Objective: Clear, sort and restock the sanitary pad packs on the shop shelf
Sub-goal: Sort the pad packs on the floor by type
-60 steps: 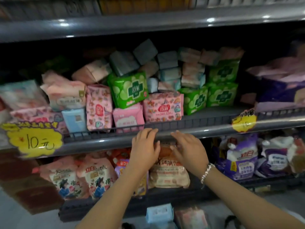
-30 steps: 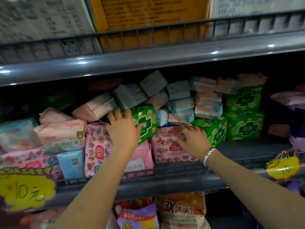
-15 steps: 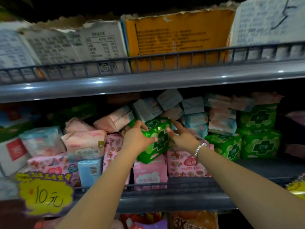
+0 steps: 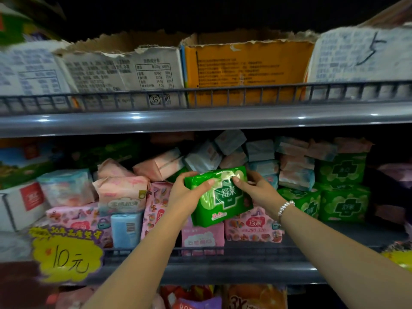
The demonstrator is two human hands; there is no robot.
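Observation:
A green pad pack (image 4: pixel 220 197) with a white cross emblem is lifted off the pile, tilted, in front of the middle shelf. My left hand (image 4: pixel 187 192) grips its upper left edge, thumb on the front. My right hand (image 4: pixel 256 190), with a bead bracelet on the wrist, grips its upper right edge. Below it stand a pink pack (image 4: pixel 201 238) and a patterned pink pack (image 4: pixel 254 226). More green packs (image 4: pixel 343 204) are stacked at the right. Pale blue and pink packs (image 4: pixel 263 150) lie jumbled behind.
The grey shelf (image 4: pixel 223 266) has a low wire rail in front. A yellow price tag (image 4: pixel 66 255) hangs at the left. A pale blue pack (image 4: pixel 126 228) and peach packs (image 4: pixel 122 192) stand left. Torn cardboard boxes (image 4: pixel 247 70) fill the upper shelf (image 4: pixel 200 119); bagged goods sit below.
Both hands rose from the shelf rail to the green pack, took hold of it and pulled it out and toward me. The view tilted upward.

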